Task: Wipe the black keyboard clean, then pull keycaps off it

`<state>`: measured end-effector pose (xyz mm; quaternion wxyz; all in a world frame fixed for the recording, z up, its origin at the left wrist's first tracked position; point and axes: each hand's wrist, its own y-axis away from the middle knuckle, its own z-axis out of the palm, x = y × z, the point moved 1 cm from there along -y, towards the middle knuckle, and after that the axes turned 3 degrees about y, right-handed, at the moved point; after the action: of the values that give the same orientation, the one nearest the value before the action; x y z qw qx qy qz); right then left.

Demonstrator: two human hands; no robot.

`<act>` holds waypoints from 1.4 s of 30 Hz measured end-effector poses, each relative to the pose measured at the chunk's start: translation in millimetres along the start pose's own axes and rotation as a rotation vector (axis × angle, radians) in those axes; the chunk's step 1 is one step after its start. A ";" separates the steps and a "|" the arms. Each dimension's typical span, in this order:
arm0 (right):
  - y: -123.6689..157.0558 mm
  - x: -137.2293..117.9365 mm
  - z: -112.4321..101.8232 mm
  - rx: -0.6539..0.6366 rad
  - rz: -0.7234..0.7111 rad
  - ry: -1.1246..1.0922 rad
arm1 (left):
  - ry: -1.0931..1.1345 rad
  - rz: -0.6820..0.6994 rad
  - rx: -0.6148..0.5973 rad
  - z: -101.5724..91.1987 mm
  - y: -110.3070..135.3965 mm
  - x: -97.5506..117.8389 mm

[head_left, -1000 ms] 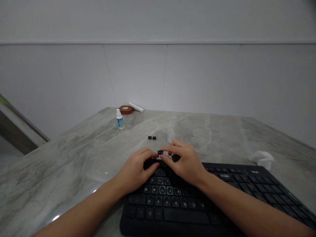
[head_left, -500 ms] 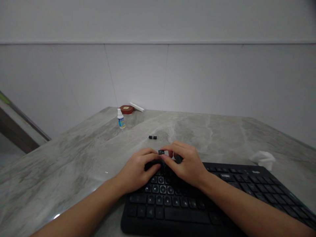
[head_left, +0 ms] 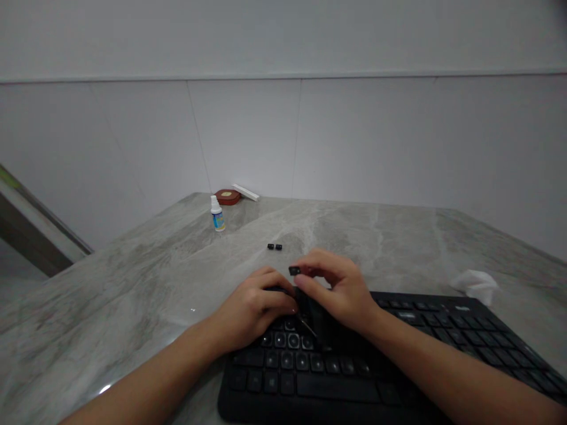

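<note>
My right hand (head_left: 337, 286) pinches a small black keycap (head_left: 294, 270) between thumb and fingertips, just above the keyboard's back edge. Below that hand, a dark tool with a thin metallic part (head_left: 306, 324) slants over the keys; its kind is unclear and its upper end is hidden. My left hand (head_left: 261, 301) rests over the left part of the black keyboard (head_left: 336, 386), fingers bent and thumb drawn in beside the tool. Whatever lies between its fingertips is hidden. Several exposed key sockets (head_left: 287, 359) without caps show below my hands.
Two black keycaps (head_left: 274, 247) lie on the marbled table (head_left: 177, 277) beyond my hands. Farther back stand a white spray bottle (head_left: 217, 215), a reddish-brown box (head_left: 227, 197) and a white strip (head_left: 245, 192). A crumpled white tissue (head_left: 477, 285) lies behind the keyboard's right part.
The keycap has moved slightly right and up in my right hand, away from my left fingertips. My left fingers have curled lower, and the dark tool now shows over the keys.
</note>
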<state>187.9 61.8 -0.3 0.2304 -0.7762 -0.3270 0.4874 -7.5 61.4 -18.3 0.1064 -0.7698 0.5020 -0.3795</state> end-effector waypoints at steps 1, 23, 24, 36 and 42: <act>-2.5 9.3 -3.9 0.047 0.070 0.072 | 0.001 -0.004 -0.008 -0.2 -0.6 0.6; -58.4 97.5 6.9 -0.353 0.427 0.552 | 0.058 -0.095 0.018 0.6 1.7 -1.5; -58.2 99.9 7.9 -0.344 0.428 0.548 | 0.061 -0.104 0.020 0.9 2.0 -2.0; -54.8 108.7 9.4 -0.348 0.446 0.505 | 0.071 -0.139 0.019 0.3 1.6 -2.3; -55.0 106.1 9.4 -0.352 0.432 0.507 | 0.057 -0.129 0.028 1.0 0.8 -3.1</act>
<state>196.9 177.3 -31.4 0.0590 -0.9510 -0.1669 0.2536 -8.0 63.5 -20.9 0.0778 -0.7879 0.4489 -0.4144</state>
